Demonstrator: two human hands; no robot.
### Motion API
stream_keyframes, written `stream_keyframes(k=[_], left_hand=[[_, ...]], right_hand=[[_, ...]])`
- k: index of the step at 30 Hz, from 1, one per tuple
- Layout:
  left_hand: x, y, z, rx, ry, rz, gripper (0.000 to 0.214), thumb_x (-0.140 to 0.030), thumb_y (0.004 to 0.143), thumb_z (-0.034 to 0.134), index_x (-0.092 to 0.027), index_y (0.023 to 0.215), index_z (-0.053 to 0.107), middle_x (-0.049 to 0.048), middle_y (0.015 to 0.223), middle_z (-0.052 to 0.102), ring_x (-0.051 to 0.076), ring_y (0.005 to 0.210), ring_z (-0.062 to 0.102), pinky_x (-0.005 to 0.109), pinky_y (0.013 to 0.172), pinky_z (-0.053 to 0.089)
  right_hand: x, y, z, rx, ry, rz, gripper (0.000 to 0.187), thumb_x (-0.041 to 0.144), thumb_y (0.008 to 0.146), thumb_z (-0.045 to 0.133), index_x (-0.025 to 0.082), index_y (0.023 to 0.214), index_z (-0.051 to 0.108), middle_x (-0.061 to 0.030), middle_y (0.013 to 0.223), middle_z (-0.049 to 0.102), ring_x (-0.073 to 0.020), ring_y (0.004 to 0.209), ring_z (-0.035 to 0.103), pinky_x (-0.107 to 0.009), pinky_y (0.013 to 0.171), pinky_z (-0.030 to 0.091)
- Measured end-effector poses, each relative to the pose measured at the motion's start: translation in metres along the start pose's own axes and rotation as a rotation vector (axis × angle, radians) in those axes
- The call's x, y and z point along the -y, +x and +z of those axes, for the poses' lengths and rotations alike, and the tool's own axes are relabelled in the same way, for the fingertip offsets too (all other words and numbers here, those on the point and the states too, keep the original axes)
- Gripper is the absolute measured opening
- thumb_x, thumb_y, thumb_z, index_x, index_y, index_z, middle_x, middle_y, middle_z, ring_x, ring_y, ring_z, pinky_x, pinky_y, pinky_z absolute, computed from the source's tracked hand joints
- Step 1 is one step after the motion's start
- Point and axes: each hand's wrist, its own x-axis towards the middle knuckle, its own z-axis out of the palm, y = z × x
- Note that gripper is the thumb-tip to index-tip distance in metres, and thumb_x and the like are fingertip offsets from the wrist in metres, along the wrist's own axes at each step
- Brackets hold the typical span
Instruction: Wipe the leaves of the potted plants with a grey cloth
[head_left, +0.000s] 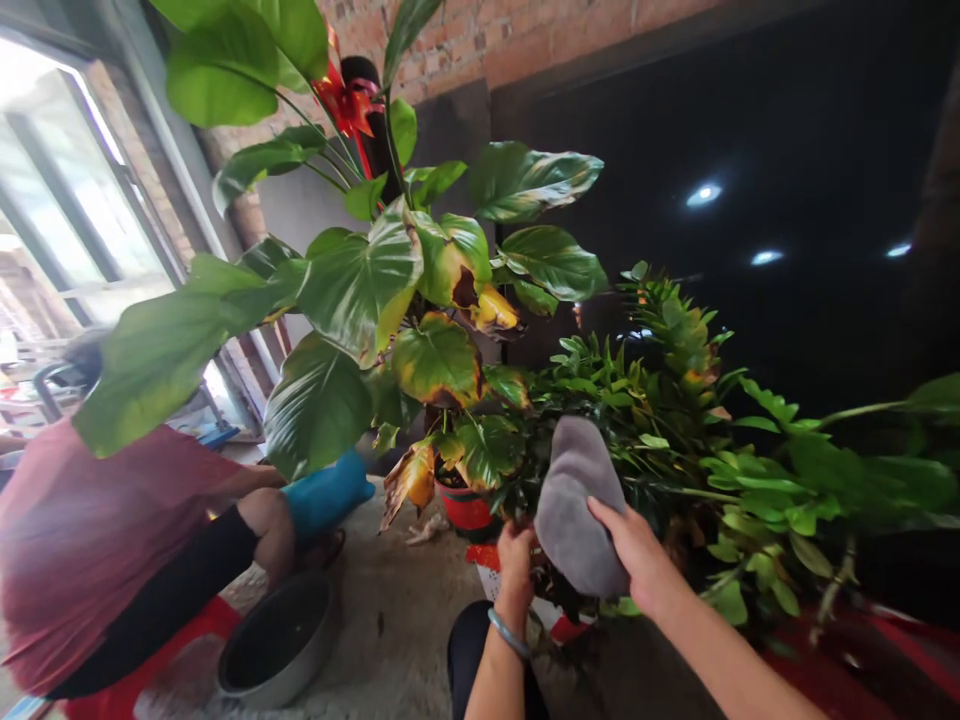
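Head view | right hand [634, 550] grips soft grey cloth [574, 505] | left hand [516, 560] closed among glossy leaves [487, 450]

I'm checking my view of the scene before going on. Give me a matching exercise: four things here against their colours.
Things:
1. cloth in the right hand
2. bow at the top of the tall plant
3. bowl on the floor
4. bracelet on the left wrist

Colours:
a. red
b. pale green
c. grey
d. dark, metal-looking

Pairs: 1-c, 2-a, 3-d, 4-b
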Motion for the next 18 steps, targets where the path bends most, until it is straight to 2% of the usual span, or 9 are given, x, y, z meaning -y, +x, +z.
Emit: stream_keyframes(k=[2, 4, 6, 8, 10, 12, 15, 18], left_hand=[[-0.007, 0.005, -0.006, -0.136, -0.106, 0.05, 0.022, -0.021, 0.045, 0.066, -0.022, 0.059, 0.049, -0.0075, 0.052, 0.048, 0.009, 0.048, 0.044, 0.024, 0.051, 0.037], [-0.014, 0.008, -0.011, -0.179, -0.182, 0.108, 0.023, -0.019, 0.044, 0.065, -0.022, 0.058, 0.047, -0.0076, 0.055, 0.049, 0.008, 0.051, 0.046, 0.023, 0.056, 0.04], [-0.019, 0.007, -0.013, -0.143, -0.216, 0.14, 0.022, -0.018, 0.043, 0.066, -0.022, 0.059, 0.052, -0.0061, 0.059, 0.053, 0.01, 0.056, 0.05, 0.023, 0.059, 0.042], [-0.021, 0.003, -0.011, -0.06, -0.239, 0.149, 0.022, -0.02, 0.043, 0.069, -0.021, 0.063, 0.06, -0.003, 0.063, 0.059, 0.013, 0.06, 0.054, 0.025, 0.062, 0.045], [-0.021, -0.001, -0.008, 0.047, -0.265, 0.149, 0.024, -0.023, 0.046, 0.072, -0.02, 0.069, 0.066, 0.0015, 0.071, 0.067, 0.017, 0.068, 0.059, 0.029, 0.067, 0.048], [-0.018, -0.002, -0.005, 0.13, -0.278, 0.136, 0.026, -0.026, 0.049, 0.074, -0.02, 0.074, 0.069, 0.0047, 0.081, 0.071, 0.02, 0.076, 0.062, 0.031, 0.071, 0.05], [-0.014, 0.004, -0.006, 0.129, -0.265, 0.109, 0.033, -0.028, 0.05, 0.072, -0.022, 0.083, 0.071, 0.0055, 0.091, 0.072, 0.023, 0.086, 0.064, 0.033, 0.076, 0.05], [-0.014, 0.011, -0.01, 0.041, -0.294, 0.138, 0.03, -0.038, 0.06, 0.067, -0.023, 0.086, 0.07, 0.0063, 0.099, 0.072, 0.023, 0.098, 0.063, 0.034, 0.085, 0.049]], right_hand=[[-0.017, -0.01, -0.01, -0.002, -0.046, 0.065, 0.025, 0.043, 0.048, 0.073, 0.022, 0.062, 0.071, -0.0084, 0.069, 0.076, -0.0349, 0.089, 0.068, -0.046, 0.084, 0.049], [-0.024, -0.026, -0.018, 0.054, -0.09, 0.104, 0.027, 0.044, 0.047, 0.074, 0.022, 0.062, 0.07, -0.0083, 0.07, 0.075, -0.0345, 0.09, 0.068, -0.044, 0.084, 0.049], [-0.017, -0.039, -0.018, 0.174, -0.113, 0.103, 0.03, 0.046, 0.047, 0.075, 0.021, 0.064, 0.071, -0.0079, 0.07, 0.075, -0.0339, 0.087, 0.068, -0.042, 0.081, 0.05], [0.001, -0.041, -0.013, 0.275, -0.081, 0.066, 0.034, 0.047, 0.048, 0.076, 0.02, 0.068, 0.072, -0.0073, 0.068, 0.074, -0.0331, 0.082, 0.068, -0.041, 0.078, 0.05], [0.021, -0.033, -0.005, 0.269, 0.002, 0.013, 0.036, 0.047, 0.048, 0.078, 0.02, 0.07, 0.071, -0.0061, 0.065, 0.073, -0.0321, 0.08, 0.068, -0.04, 0.076, 0.051], [0.034, -0.02, 0.003, 0.197, 0.107, -0.026, 0.038, 0.047, 0.046, 0.079, 0.02, 0.072, 0.071, -0.0052, 0.063, 0.072, -0.031, 0.079, 0.068, -0.039, 0.074, 0.051], [0.028, -0.01, 0.009, 0.125, 0.152, 0.059, 0.035, 0.046, 0.046, 0.077, 0.021, 0.069, 0.069, -0.0053, 0.063, 0.072, -0.0305, 0.077, 0.069, -0.039, 0.071, 0.051], [0.008, -0.022, 0.006, 0.223, -0.03, 0.158, 0.028, 0.045, 0.049, 0.074, 0.022, 0.062, 0.067, -0.006, 0.062, 0.072, -0.0315, 0.077, 0.069, -0.04, 0.072, 0.051]])
